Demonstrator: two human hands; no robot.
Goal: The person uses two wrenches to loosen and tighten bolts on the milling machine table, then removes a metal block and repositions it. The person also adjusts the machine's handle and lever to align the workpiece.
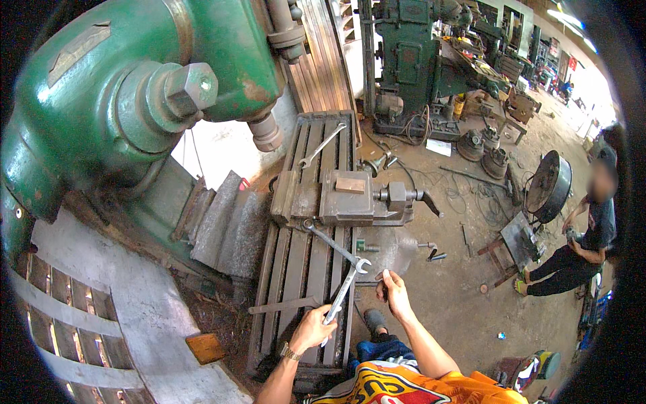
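Observation:
My left hand, a watch on its wrist, is closed around the shank of a long open-ended wrench over the slotted machine table. The jaw of that wrench meets the outer end of a second wrench. The second wrench's other end sits at a bolt beside the base of a machine vise. To the right of the jaw, my right hand is raised with curled fingers, apart from both wrenches. Whether anything small is in it cannot be made out.
Another wrench lies on the table beyond the vise, and a flat metal bar lies near my left hand. A large green machine head looms at left. A crank handle juts from the vise. A person stands at right.

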